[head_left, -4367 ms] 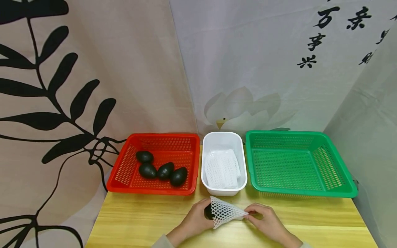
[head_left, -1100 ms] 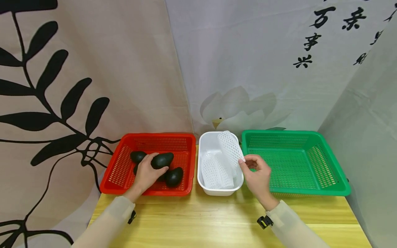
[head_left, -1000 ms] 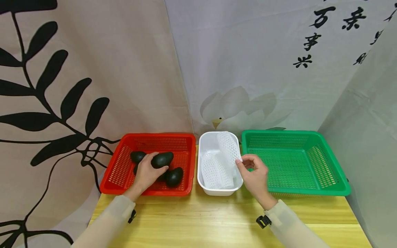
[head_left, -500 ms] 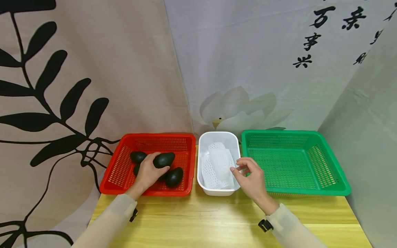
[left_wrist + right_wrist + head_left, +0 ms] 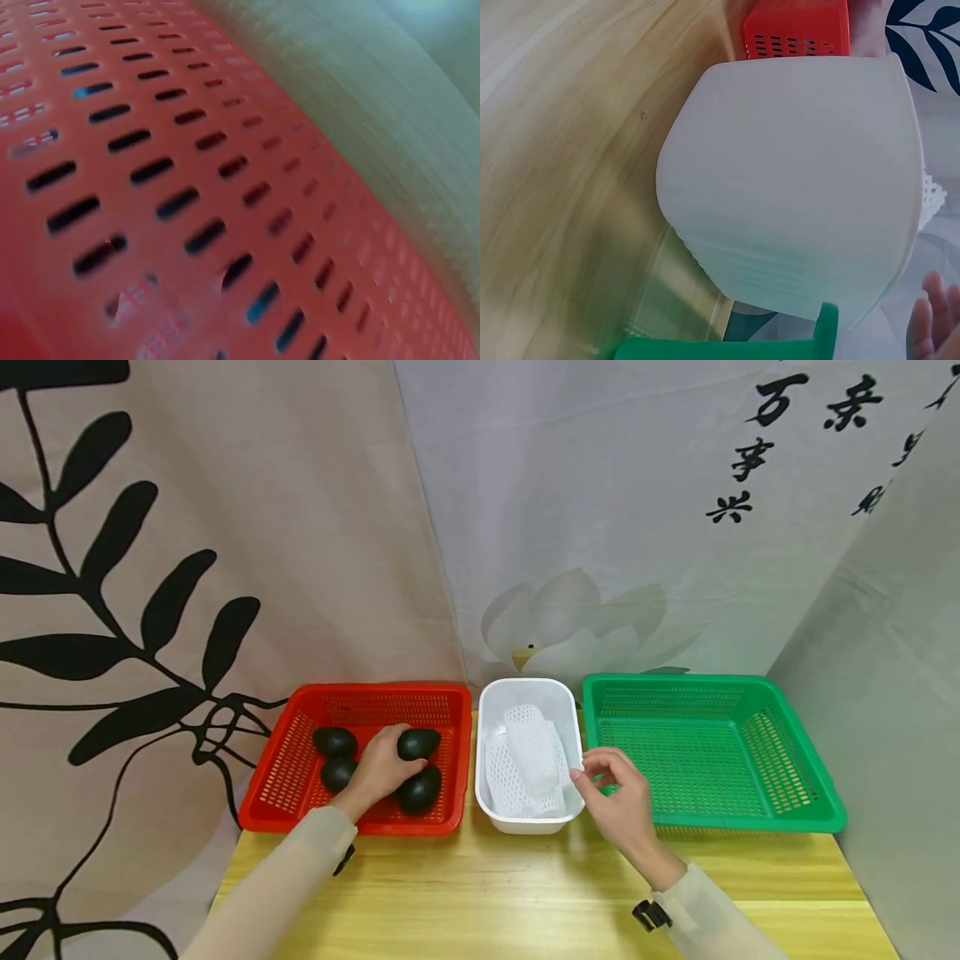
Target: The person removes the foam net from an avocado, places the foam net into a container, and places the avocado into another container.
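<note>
Over the red basket (image 5: 285,777), my left hand (image 5: 381,768) holds a dark green avocado (image 5: 418,744) between fingers and thumb. Another avocado (image 5: 418,791) lies just below it, and more sit left of the hand, which may hide others. White foam net sleeves (image 5: 531,752) lie in the white bin (image 5: 487,693). My right hand (image 5: 618,797) hovers by that bin's right rim, fingers loosely bent, with nothing visible between them. In the right wrist view its fingers (image 5: 930,322) appear at the lower right, apart from the white bin's wall (image 5: 795,180).
A green basket (image 5: 693,828) stands right of the white bin, with no avocados in it. All three containers line the back of the wooden table (image 5: 480,893), against printed curtains. The left wrist view is filled mostly by the red basket's slotted wall (image 5: 172,150).
Earlier, both hands held an avocado inside a net sleeve. Later my right hand let a sleeve drop into the white bin. My left hand and its avocado have shifted slightly right.
</note>
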Tool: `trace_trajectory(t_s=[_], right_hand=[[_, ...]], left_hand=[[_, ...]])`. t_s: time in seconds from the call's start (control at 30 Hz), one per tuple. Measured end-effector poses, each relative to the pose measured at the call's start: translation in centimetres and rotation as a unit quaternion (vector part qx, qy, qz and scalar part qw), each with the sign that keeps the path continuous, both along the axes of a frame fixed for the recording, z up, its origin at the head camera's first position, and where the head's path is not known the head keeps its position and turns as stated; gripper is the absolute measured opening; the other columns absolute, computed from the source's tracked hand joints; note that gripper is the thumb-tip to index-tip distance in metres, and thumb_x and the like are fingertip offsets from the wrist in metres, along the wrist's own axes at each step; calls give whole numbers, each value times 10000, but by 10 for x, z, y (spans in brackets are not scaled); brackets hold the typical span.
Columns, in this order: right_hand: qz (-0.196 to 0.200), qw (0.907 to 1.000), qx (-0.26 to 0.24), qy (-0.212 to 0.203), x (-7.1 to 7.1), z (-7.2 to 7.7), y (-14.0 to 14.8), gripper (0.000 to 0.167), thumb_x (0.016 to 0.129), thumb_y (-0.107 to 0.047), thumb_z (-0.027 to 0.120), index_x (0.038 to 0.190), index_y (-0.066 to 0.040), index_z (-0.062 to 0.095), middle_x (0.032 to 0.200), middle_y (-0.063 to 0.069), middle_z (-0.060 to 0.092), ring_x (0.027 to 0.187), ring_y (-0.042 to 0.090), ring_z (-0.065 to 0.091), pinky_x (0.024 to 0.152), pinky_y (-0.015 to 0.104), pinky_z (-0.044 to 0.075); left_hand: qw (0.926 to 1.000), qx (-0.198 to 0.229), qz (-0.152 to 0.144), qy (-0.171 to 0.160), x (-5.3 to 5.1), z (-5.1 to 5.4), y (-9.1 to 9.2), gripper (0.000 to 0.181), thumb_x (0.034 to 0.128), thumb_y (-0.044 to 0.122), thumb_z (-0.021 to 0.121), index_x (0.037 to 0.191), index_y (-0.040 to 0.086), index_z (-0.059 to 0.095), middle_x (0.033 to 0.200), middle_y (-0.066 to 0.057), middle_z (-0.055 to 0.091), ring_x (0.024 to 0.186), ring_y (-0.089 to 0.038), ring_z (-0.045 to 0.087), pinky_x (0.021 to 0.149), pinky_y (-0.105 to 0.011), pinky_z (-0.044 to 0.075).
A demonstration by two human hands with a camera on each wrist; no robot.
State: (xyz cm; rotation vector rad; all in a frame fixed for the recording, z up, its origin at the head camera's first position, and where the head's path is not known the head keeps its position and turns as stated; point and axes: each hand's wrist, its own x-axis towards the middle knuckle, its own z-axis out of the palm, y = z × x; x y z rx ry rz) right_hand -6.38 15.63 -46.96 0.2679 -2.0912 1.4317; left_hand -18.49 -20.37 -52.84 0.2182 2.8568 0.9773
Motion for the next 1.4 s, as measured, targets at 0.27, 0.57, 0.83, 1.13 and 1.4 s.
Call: trace_trajectory(t_s=[0.27, 0.57, 0.83, 1.13, 1.4], right_hand=[[1, 9998, 53, 183, 3, 0, 3, 207, 744, 207, 782, 871, 75, 684, 962, 197, 696, 750, 122, 629, 636, 170, 507], [80, 9999, 15, 141, 4, -3, 7, 201, 745, 222, 770, 870, 95, 678, 973, 215, 692, 783, 90, 632, 672, 118, 495], [102, 9962, 730, 460, 1, -37, 38, 312, 723, 142, 824, 993, 16, 730, 1040, 160, 724, 810, 216, 675, 697, 193, 531], [-238, 9742, 2179, 535, 11, -43, 77, 602, 878, -303, 785, 1379, 2, 647, 1335, 177, 685, 1157, 416, 653, 987, 264, 463], [-557, 9464, 3174, 240, 20, -46, 106, 911, 994, -737, 461, 1498, 18, 532, 1489, 245, 557, 1396, 456, 494, 1128, 602, 391]], left_hand=[[9993, -235, -148, -259, -4, -8, 10, 700, 880, 200, 848, 1457, -39, 532, 1417, -228, 576, 1250, -402, 567, 1078, -575, 471], [9986, -299, -207, -386, -5, -12, 6, 660, 919, 198, 806, 1468, -48, 534, 1445, -251, 573, 1298, -417, 561, 1105, -581, 448], [9991, -224, -122, 335, 20, 11, 1, 534, 967, 212, 746, 1435, 4, 597, 1481, -222, 560, 1349, -400, 545, 1105, -569, 453], [9858, -42, -220, 1665, 66, 35, 2, 560, 981, 268, 734, 1460, 21, 583, 1545, -214, 505, 1391, -453, 486, 1134, -658, 369], [9678, -599, -388, 2415, 92, 38, -5, 705, 972, 366, 725, 1532, 0, 500, 1618, -216, 411, 1480, -416, 400, 1249, -549, 225]])
